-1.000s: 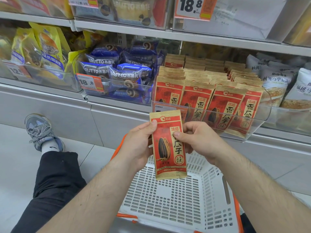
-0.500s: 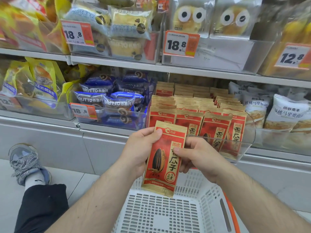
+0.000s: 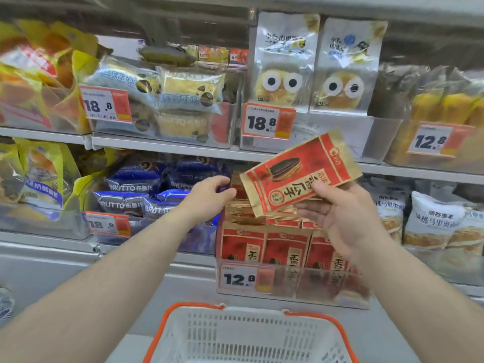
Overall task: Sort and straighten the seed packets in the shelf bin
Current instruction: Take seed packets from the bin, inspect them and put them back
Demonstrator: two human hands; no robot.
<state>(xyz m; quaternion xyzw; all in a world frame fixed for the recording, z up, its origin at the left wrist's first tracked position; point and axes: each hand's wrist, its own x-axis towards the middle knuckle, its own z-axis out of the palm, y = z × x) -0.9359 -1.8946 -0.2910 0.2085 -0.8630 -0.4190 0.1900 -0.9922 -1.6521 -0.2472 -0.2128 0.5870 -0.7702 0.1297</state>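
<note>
Just above the white shopping basket [image 3: 251,336], the front of the clear shelf bin [image 3: 290,281] is already filled with upright red seed packets [image 3: 285,247], though the stacks behind them look uneven, so straightening is judged unfinished. Above the bin, one sunflower seed packet [image 3: 301,174], red and kraft-brown and turned sideways, is pinched by the right hand [image 3: 343,218], not yet shelved. The left hand [image 3: 207,195], loosely curled and holding nothing, is stretched toward the bin's far left.
</note>
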